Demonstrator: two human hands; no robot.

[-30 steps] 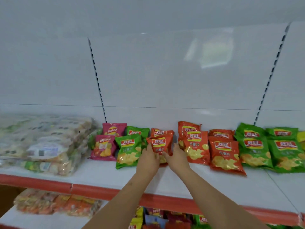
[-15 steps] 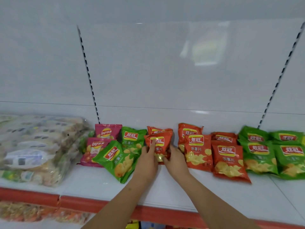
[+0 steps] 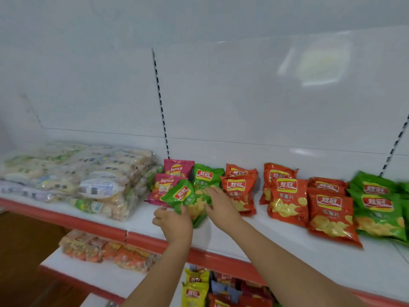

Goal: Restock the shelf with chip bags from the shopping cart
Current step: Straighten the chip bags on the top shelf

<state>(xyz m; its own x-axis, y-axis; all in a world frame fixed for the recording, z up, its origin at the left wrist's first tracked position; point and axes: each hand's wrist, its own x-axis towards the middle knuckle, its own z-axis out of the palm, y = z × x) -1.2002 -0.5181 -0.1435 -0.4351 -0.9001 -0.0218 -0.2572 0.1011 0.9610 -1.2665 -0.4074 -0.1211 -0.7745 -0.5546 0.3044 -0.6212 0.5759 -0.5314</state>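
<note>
On the white metal shelf [image 3: 287,247] with a red front edge, a tilted green foil chip bag [image 3: 188,201] lies among others; the left hand [image 3: 173,222] pinches its lower edge, the right hand [image 3: 219,206] rests flat-fingered on it.

Green chip bag [image 3: 188,201] with red-and-yellow logo and yellow chips printed. Pink Lay's bags [image 3: 174,171] behind it. Orange-red chip bags [image 3: 287,200] with matching logos; more green bags [image 3: 378,207] at far right. White shelf [image 3: 309,258] with red front edge. Yellow bags [image 3: 194,291] on a lower shelf.
</note>
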